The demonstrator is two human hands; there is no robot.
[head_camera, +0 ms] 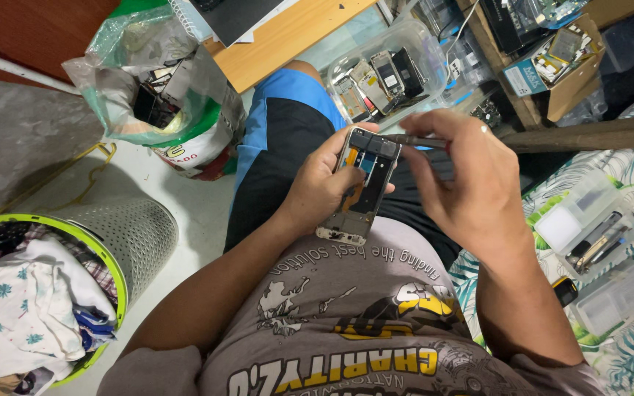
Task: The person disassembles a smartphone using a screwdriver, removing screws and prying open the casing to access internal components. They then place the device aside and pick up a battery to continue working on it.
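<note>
My left hand [315,187] grips an opened phone frame [361,183] from its left side, holding it upright over my lap with the bare inner boards and a yellow part facing me. My right hand [471,176] pinches a thin dark screwdriver [414,141]. Its tip rests at the upper right corner of the phone frame. The fingers of my right hand curl just right of the frame.
A clear plastic tub [425,51] of phone parts stands past my knees. A plastic bag of parts [163,95] lies at the left, with a laundry basket [133,235] full of clothes nearer. Small clear boxes [610,293] of tools sit on the leaf-print cloth at the right.
</note>
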